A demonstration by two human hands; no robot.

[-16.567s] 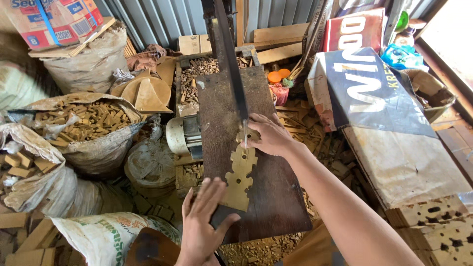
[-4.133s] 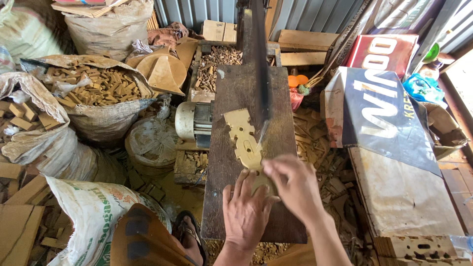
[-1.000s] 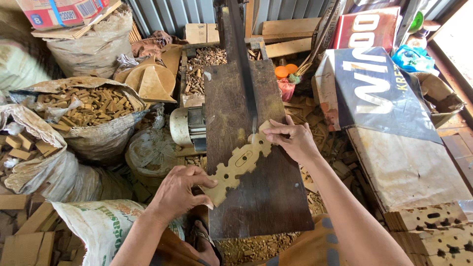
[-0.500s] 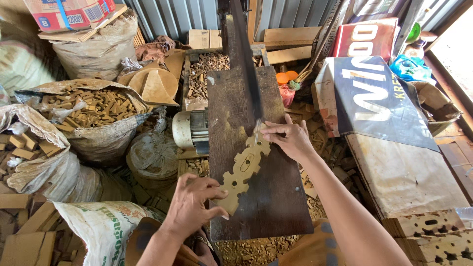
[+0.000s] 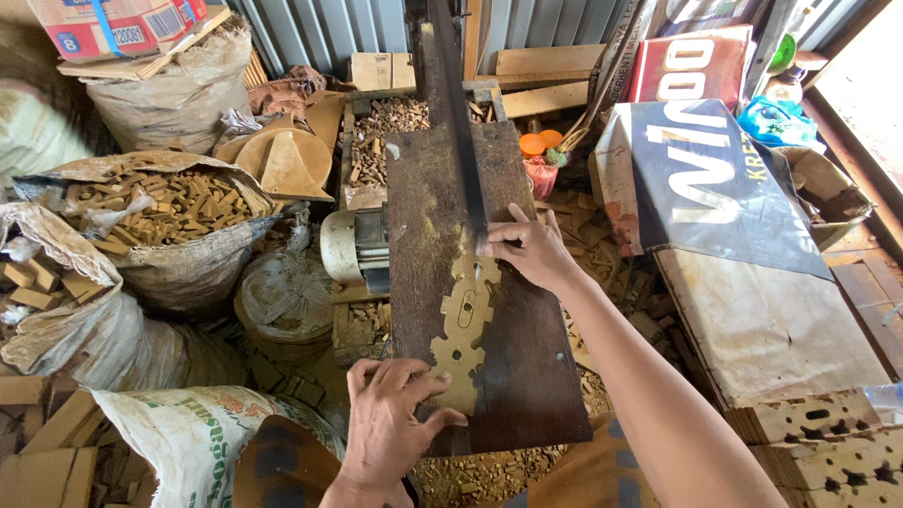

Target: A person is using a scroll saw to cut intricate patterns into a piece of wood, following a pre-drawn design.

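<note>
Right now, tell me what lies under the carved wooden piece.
The carved wooden piece lies flat on the dark saw table, left hand on its near end, right hand at its far end. The board directly beneath is covered.

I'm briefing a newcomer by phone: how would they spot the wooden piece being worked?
Find the dark saw table in the middle, with the vertical blade. On it lies the carved wooden piece, between the left hand and right hand. It alone is pale, scalloped and slotted.
</note>
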